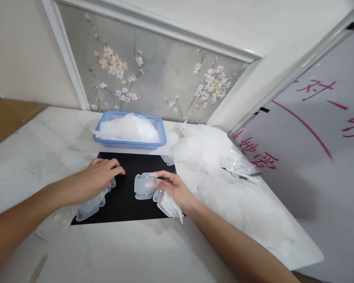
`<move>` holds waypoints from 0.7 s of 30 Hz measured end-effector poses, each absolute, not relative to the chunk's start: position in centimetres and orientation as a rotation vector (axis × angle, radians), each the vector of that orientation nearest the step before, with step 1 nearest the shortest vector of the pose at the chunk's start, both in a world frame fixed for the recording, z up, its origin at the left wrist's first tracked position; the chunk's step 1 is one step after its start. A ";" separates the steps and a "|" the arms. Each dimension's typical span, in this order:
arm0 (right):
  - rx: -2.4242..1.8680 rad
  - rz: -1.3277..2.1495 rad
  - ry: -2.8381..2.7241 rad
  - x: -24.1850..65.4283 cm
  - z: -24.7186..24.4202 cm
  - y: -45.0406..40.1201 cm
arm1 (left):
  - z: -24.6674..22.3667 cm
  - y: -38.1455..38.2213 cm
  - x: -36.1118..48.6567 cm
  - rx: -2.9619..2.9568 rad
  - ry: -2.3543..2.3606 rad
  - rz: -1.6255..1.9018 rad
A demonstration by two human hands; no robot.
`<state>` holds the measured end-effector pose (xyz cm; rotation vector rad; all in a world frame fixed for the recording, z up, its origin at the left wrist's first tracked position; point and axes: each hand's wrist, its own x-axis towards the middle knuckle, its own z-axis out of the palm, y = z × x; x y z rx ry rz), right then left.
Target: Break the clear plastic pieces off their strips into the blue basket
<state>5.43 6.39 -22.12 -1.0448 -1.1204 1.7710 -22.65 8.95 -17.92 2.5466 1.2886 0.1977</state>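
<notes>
My right hand pinches a flat translucent plastic piece between thumb and fingers, above a black mat. A stack of similar pieces is held under the same hand, against the palm. Over the mat's left side is my left hand, its fingers loosely curled and partly spread, with nothing visible between the fingertips. More translucent pieces lie beneath it at the mat's left edge, partly hidden by the hand. Another piece rests at the mat's upper right corner.
Behind the mat stands a blue basket filled with whitish pieces. A large heap of translucent pieces covers the right of the white table, with a clear plastic bag beside it. A whiteboard with red writing stands at the right.
</notes>
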 end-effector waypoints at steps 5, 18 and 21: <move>-1.028 1.888 -0.971 5.6 -21.6 6.5 | -18.5 9.7 -23.0 2.582 1.260 0.107; -1.045 1.902 -0.904 5.8 -21.8 6.7 | -14.9 9.0 -20.3 2.242 1.371 0.264; -1.034 1.895 -0.912 5.7 -21.7 6.7 | -14.6 8.6 -19.9 2.015 1.402 0.399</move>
